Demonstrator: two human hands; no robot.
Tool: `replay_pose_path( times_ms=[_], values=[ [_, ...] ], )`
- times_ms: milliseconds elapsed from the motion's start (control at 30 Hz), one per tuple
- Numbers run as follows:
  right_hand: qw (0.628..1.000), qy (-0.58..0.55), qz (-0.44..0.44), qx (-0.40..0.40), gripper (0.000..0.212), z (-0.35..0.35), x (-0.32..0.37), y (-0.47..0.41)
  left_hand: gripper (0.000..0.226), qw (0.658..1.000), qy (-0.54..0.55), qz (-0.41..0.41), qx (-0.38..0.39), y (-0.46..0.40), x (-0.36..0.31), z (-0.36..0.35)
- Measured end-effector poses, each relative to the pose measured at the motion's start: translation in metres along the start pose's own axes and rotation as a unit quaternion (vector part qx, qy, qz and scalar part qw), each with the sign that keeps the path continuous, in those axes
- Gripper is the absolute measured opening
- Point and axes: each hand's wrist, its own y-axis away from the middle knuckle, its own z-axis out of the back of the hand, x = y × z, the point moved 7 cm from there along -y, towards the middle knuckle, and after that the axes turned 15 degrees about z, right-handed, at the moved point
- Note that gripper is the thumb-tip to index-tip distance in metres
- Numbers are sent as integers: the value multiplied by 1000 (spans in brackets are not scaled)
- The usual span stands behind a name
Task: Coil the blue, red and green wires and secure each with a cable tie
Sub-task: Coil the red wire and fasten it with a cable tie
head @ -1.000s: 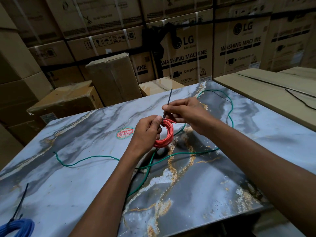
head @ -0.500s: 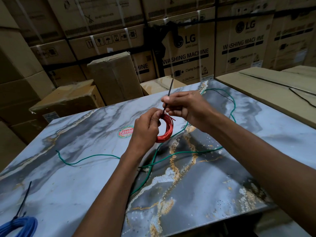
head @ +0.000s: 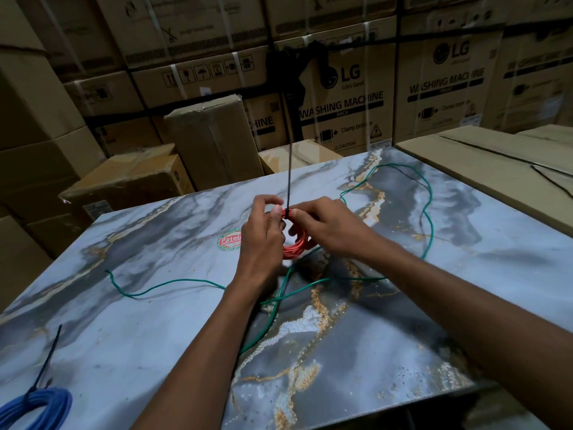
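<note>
Head view: cable tie (head: 288, 181) tail now stood longer than a moment before, upright above red coil (head: 294, 246). My left hand (head: 263, 240) and right hand (head: 325, 228) both pinched the coil top, over counter (head: 155, 321).

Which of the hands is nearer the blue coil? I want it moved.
Left. The left hand grips the red coil mid-table; the right hand is beyond it from the blue coil.

Red wire (head: 296, 248) is coiled and held upright above table centre, black cable tie (head: 289, 169) sticking up towards 12. Green wire (head: 429, 212) sprawled loose; blue coil (head: 46, 405), tied, at 7.
</note>
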Motion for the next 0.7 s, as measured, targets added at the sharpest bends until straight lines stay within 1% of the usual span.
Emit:
replay_pose_path(
  times_ms=[33, 67, 100, 167, 200, 300, 367, 400, 433, 467, 500, 533, 567, 600, 667, 700],
  values=[
    [999, 49, 15, -7, 30, -3, 5, 0, 12, 1000, -10, -2, -16, 2, -1, 2],
    [997, 67, 19, -17, 29, -4, 7, 0, 11, 999, -16, -8, -29, 2, -3, 4],
    [998, 49, 13, -24, 29, -5, 6, 0, 11, 999, -17, -11, -38, 2, -3, 5],
    [999, -26, -7, -26, 30, -7, 2, 2, 11, 999, -11, -5, -50, 1, -3, 7],
    [999, -31, 2, -31, 30, -7, 4, 3, 12, 999, -3, 1, -52, 1, -3, 7],
    [992, 52, 56, -103, 30, -9, 13, 5, 13, 997, 69, 24, -38, 3, -6, 3],
    [983, 81, 75, -144, 28, -10, 15, 3, 15, 988, 135, 69, -35, 4, -7, 0],
    [980, 93, 86, -155, 28, -8, 15, 2, 17, 978, 179, 107, -30, 4, -6, -2],
    [976, 107, 98, -160, 28, -6, 16, 1, 19, 959, 240, 151, -14, 4, -3, -5],
    [973, 119, 110, -162, 29, -2, 17, 0, 23, 927, 318, 199, 14, 5, -1, -10],
    [971, 126, 121, -163, 28, 2, 18, 1, 28, 883, 395, 248, 52, 7, 1, -16],
    [970, 129, 128, -163, 28, 5, 17, 2, 34, 838, 450, 295, 89, 11, 1, -23],
    [969, 132, 133, -161, 30, 7, 17, 3, 40, 808, 469, 334, 121, 14, 3, -28],
    [969, 133, 133, -162, 33, 8, 16, 4, 45, 798, 462, 358, 146, 18, 4, -32],
    [968, 138, 127, -169, 41, 9, 14, 5, 48, 808, 433, 367, 159, 21, 3, -36],
    [967, 142, 125, -172, 40, 9, 13, 5, 45, 815, 428, 363, 146, 21, 3, -36]
  ],
)
